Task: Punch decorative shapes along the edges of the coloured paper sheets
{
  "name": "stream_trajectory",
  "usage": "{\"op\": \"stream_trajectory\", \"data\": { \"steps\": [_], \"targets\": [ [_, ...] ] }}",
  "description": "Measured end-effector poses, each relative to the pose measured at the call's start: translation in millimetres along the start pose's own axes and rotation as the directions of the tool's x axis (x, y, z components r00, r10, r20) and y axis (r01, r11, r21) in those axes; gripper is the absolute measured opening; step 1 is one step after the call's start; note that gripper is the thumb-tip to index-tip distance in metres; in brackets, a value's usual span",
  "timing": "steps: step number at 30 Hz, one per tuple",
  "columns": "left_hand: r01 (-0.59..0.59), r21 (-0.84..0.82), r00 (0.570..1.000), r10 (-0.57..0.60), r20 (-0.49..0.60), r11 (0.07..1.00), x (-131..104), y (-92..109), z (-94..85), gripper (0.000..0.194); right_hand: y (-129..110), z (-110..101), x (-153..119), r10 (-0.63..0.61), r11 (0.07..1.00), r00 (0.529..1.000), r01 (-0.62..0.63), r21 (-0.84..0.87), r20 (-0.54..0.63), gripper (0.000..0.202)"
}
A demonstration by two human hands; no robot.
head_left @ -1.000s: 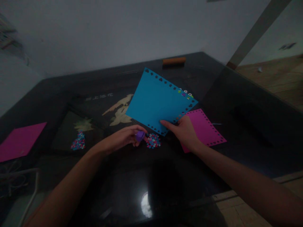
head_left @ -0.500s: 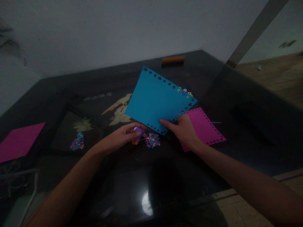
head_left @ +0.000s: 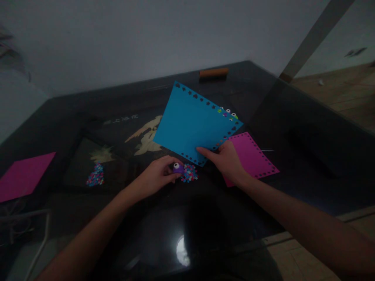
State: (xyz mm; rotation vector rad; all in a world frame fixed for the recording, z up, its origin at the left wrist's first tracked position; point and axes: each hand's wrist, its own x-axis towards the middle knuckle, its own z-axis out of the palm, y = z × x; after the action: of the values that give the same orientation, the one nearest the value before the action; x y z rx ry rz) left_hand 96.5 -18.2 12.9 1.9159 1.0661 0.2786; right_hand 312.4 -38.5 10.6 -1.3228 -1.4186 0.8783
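My left hand [head_left: 159, 173] is closed around a small purple craft punch [head_left: 177, 168] with a white eye-like spot on it. It holds the punch low over the table, beside a pile of paper confetti [head_left: 190, 173] in pink, blue and white. Between the thumb and fingers of my right hand [head_left: 228, 162] is a sheet of blue paper [head_left: 195, 123], tilted up, with small shapes cut along several edges. Under the right hand lies a pink sheet [head_left: 254, 156] with cut-out shapes along its borders, partly covered by the hand and the blue sheet.
Behind the blue sheet's right corner are several more punches [head_left: 228, 112], partly hidden. A second confetti pile [head_left: 95, 174] and a plain pink sheet [head_left: 27, 173] lie at the left. A brown roll [head_left: 213, 73] sits near the back edge of the dark glossy table [head_left: 158, 222].
My left hand has turned the purple punch so that its eye-like spot faces up, and has moved slightly right toward the confetti. The right hand and blue sheet have hardly moved.
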Motion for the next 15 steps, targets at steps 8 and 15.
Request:
{"op": "stream_trajectory", "data": {
  "steps": [8, 15],
  "targets": [
    [-0.003, 0.043, 0.999, 0.005, -0.039, 0.999, 4.3, -10.6, -9.0, 0.03, 3.8, 0.8, 0.1, 0.009, 0.998, 1.0, -0.009, 0.054, 0.011, 0.014],
    [0.004, 0.098, 0.993, 0.007, -0.116, 0.995, 7.6, -18.8, -7.2, 0.033, 10.2, 1.4, 1.0, 0.007, 0.995, 0.999, -0.011, 0.101, 0.042, 0.029]
  ]
}}
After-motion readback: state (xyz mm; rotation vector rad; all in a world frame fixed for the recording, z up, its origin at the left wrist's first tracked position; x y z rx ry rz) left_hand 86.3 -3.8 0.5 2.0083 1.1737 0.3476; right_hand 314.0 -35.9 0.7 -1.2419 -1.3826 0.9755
